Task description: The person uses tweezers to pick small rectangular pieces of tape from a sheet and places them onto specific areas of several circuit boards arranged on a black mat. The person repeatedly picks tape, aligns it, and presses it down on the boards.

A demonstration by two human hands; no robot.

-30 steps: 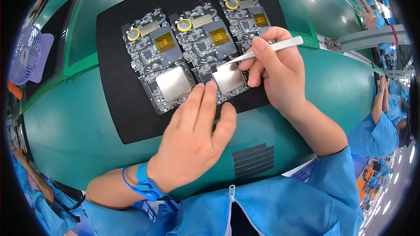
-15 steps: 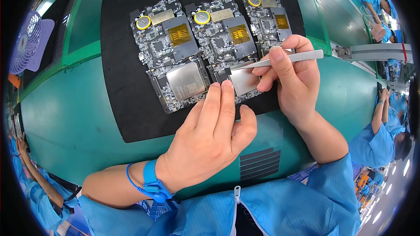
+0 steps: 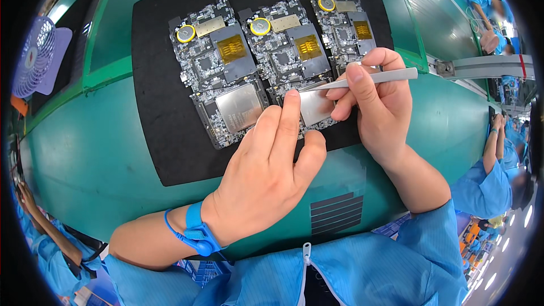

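My right hand (image 3: 378, 102) grips a pair of silver tweezers (image 3: 394, 75) between thumb and fingers, the points aimed left. Their tips rest at the upper edge of a silver metal shield (image 3: 316, 107) on the middle circuit board (image 3: 281, 59). My left hand (image 3: 255, 181) has its index finger stretched out, the fingertip down on that board by the shield's upper left corner. Its other fingers are partly bent, the thumb apart, and nothing shows in its grasp. Whatever lies under the fingertip is hidden.
Similar boards lie left (image 3: 212, 56) and right (image 3: 347, 28) on a black mat (image 3: 164, 136) over a green table (image 3: 79, 158). Black strips (image 3: 336, 213) lie near the front edge. A purple fan (image 3: 38, 59) stands left; co-workers in blue sit on both sides.
My left index fingertip has moved slightly up, covering a small black piece seen earlier at the tweezer tips. The middle finger has drawn back off the board. The right hand barely moved.
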